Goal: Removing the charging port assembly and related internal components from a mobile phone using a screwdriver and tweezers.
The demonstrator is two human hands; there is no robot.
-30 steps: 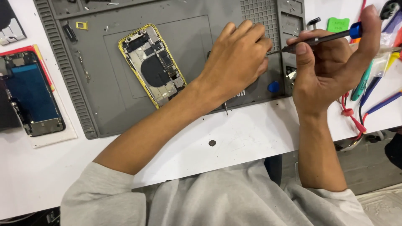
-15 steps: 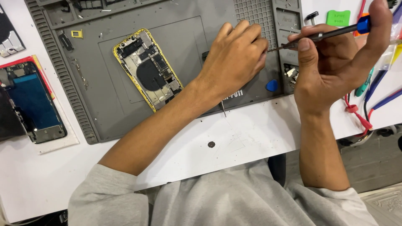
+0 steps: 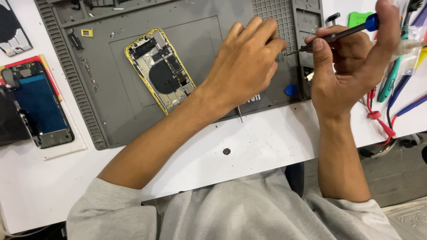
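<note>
Screwdriver [image 3: 338, 34] with a blue cap sits pinched in the right hand [image 3: 351, 71] at upper right, its tip meeting the left hand's [image 3: 242, 66] gathered fingertips, while the yellow-framed phone [image 3: 160, 69] lies opened, screen off, unreassembled on the grey mat [image 3: 111, 115].

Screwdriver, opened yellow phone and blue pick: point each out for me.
screwdriver [image 3: 342, 32], head view, on its dark shaft.
opened yellow phone [image 3: 161, 70], head view, on its exposed insides.
blue pick [image 3: 290, 90], head view, on its flat face.
</note>
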